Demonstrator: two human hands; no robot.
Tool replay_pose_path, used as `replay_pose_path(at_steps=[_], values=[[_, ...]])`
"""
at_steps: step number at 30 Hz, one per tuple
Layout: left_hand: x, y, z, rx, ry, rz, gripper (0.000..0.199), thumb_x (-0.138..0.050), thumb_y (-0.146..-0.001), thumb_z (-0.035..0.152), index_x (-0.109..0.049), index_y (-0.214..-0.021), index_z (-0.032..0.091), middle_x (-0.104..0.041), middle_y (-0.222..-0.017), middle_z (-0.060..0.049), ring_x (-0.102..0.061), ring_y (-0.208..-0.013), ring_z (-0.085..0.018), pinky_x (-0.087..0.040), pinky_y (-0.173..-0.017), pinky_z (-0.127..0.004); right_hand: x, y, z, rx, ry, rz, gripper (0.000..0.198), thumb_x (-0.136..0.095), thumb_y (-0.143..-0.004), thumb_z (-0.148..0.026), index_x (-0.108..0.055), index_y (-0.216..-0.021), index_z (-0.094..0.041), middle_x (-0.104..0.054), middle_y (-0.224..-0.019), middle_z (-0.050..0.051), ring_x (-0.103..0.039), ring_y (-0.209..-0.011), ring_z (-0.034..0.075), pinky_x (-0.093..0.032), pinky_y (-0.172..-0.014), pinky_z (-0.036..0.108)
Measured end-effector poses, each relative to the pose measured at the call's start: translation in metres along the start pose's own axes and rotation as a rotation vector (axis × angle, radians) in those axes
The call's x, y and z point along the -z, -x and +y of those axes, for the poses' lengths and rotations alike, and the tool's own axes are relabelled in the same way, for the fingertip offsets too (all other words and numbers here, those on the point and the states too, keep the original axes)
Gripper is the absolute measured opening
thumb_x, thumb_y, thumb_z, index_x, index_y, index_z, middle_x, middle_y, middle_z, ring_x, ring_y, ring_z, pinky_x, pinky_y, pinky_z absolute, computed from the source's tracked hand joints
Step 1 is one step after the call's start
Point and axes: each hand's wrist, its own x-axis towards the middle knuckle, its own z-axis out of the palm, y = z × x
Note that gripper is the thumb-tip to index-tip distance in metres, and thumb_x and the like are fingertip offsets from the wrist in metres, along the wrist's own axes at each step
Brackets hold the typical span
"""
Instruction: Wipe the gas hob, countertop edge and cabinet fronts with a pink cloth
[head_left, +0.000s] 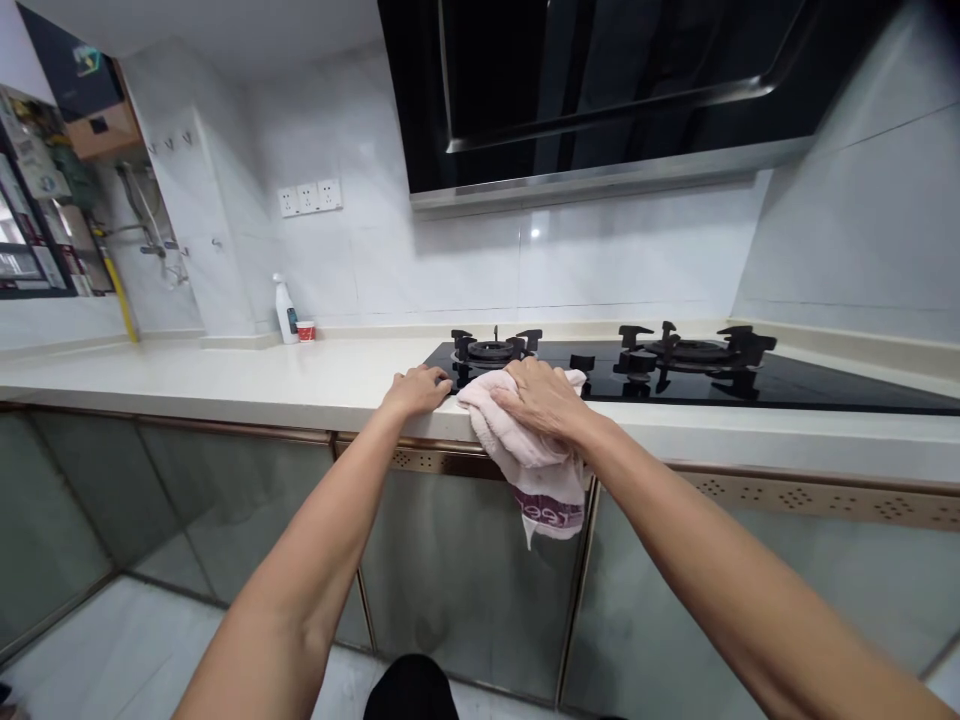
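Note:
A pale pink towel [517,430] with a purple lettered band is bunched under my right hand [544,395]. My right hand grips it against the front edge of the black glass cooktop [795,383], and its lower end hangs over the counter edge in front of the cabinet. My left hand [418,390] rests on the white countertop [337,372] at the cooktop's left front corner, fingers stretched out and holding nothing. Just behind the hands stands the left burner [491,350] with its black pan supports.
To the right is a second burner [690,350]. A white spray bottle [285,310] and a small red-and-white tub [306,331] stand against the back wall at left. A black range hood [600,90] overhangs the cooktop. Glass-fronted cabinets [465,580] run below the counter.

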Motion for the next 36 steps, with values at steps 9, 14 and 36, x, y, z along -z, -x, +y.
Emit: replay_pose_path(at_steps=[9,14,36], values=[[0.000,-0.001,-0.001,0.005,-0.016,0.000,0.047,-0.034,-0.095,0.049,-0.065,-0.126,0.032,-0.063,-0.139,-0.003,-0.055,-0.129,-0.027,-0.042,-0.109,-0.047,0.004,0.006,0.023,-0.033,-0.047,-0.023,0.040,-0.037,-0.095,-0.055,-0.056,-0.103,-0.021,-0.062,-0.107,0.012,-0.055,-0.098,0.028,-0.039,-0.082,0.039],[-0.001,-0.001,-0.001,0.006,0.004,0.001,0.047,-0.033,-0.095,0.048,-0.064,-0.127,0.032,-0.061,-0.141,-0.002,-0.053,-0.131,-0.028,-0.039,-0.111,-0.049,0.011,0.020,0.052,-0.073,-0.029,-0.035,0.039,-0.037,-0.095,-0.056,-0.054,-0.101,-0.021,-0.062,-0.106,0.012,-0.055,-0.097,0.027,-0.039,-0.083,0.039],[0.002,0.002,0.001,-0.004,0.022,0.000,0.048,-0.034,-0.094,0.047,-0.065,-0.126,0.029,-0.062,-0.139,-0.006,-0.054,-0.129,-0.029,-0.040,-0.110,-0.051,0.047,0.086,0.207,-0.659,0.039,-0.029,0.048,-0.032,-0.096,-0.056,-0.054,-0.116,-0.018,-0.058,-0.130,0.025,-0.055,-0.114,0.034,-0.035,-0.083,0.043]])
